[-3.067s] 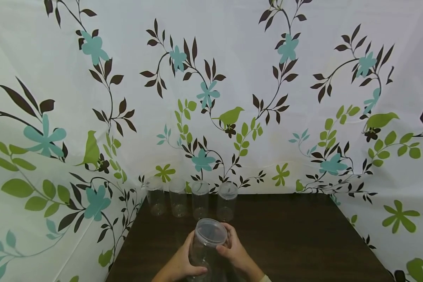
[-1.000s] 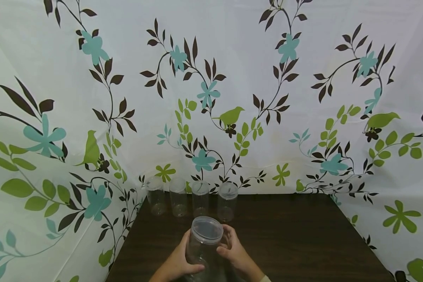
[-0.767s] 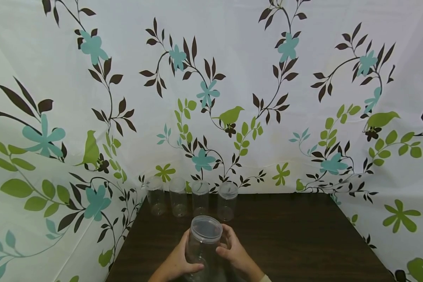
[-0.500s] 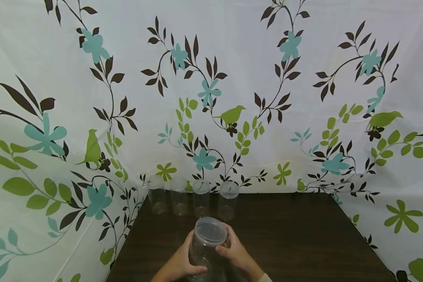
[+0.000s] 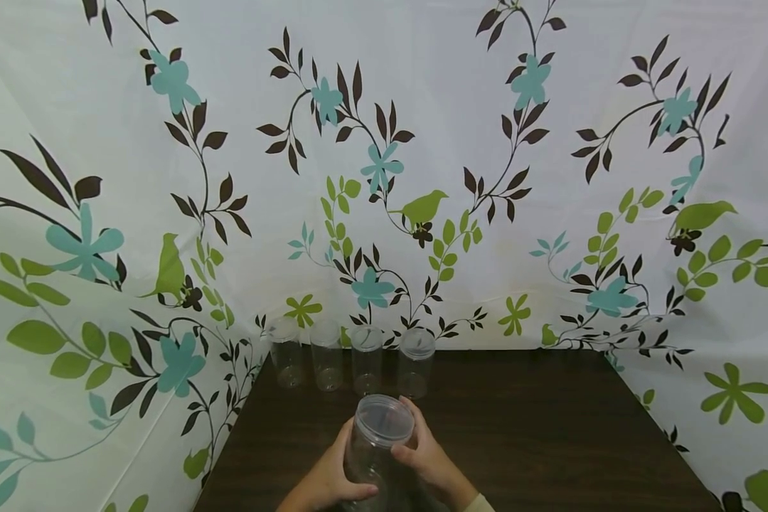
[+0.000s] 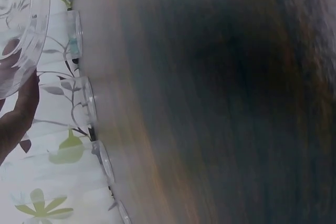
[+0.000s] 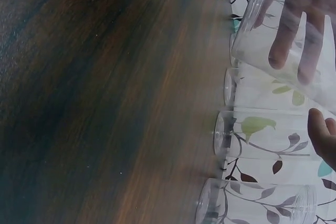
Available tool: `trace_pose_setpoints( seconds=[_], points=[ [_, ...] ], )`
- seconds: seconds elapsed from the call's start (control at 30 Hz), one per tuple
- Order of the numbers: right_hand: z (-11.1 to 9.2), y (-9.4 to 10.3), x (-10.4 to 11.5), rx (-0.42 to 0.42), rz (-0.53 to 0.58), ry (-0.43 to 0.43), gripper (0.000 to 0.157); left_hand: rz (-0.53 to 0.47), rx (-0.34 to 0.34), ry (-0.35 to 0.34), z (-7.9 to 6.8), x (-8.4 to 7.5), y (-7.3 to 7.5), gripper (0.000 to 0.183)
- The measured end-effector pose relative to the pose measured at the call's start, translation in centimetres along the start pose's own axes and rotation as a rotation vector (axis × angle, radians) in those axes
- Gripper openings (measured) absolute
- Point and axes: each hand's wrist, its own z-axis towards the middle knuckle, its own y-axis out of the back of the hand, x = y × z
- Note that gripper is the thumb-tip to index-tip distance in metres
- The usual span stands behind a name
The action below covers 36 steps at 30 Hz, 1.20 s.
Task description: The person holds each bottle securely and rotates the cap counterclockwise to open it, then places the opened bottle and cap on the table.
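Clear jar [image 5: 374, 456], dark tabletop [image 5: 537, 427], floral backdrop [image 5: 451, 114]

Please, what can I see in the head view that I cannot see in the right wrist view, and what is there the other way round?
Only the head view: the round, translucent lid of the held clear, cylindrical jar, and the pale sleeve at the right hand.

Only the right wrist view: the held jar's bottom edge, and, clearly through its wall, fingers of the left hand.

Both: parts of both hands, the held jar, standing clear jars, the dark brown wood-grain table and the white leaf-and-bird-printed backdrop.
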Motion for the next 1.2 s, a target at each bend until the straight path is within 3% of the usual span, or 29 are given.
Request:
trace_pose_setpoints(
  seconds=[0.23, 0.43, 0.53, 0.7, 0.9, 1.2],
  points=[
    [-0.3, -0.2, -0.2, -0.024, 0.007, 0.047, 0.086, 0.055, -0.066, 0.060, -0.5, -0.2, 0.7, 0.113],
    [-0.3, -0.3, -0.2, 0.030, -0.001, 0.093, 0.087, 0.108, -0.071, 0.102, -0.8, -0.3, 1.1, 0.114],
    [-0.2, -0.3, -0.3, 0.038, -0.008, 0.107, 0.088, 0.125, -0.071, 0.089, -0.8, -0.1, 1.0, 0.114],
    [0.0, -0.4, -0.2, 0.068, -0.004, 0.141, 0.090, 0.042, -0.023, 0.038, -0.5, 0.2, 0.6, 0.113],
    [0.2, -0.3, -0.1, 0.035, -0.079, 0.101, 0.087, -0.083, 0.049, 0.014, -0.2, 0.4, -0.1, 0.112],
    [0.0, -0.3, 0.0, -0.018, -0.062, 0.005, 0.111, 0.035, 0.013, -0.003, -0.1, 0.1, 0.2, 0.114]
  ],
)
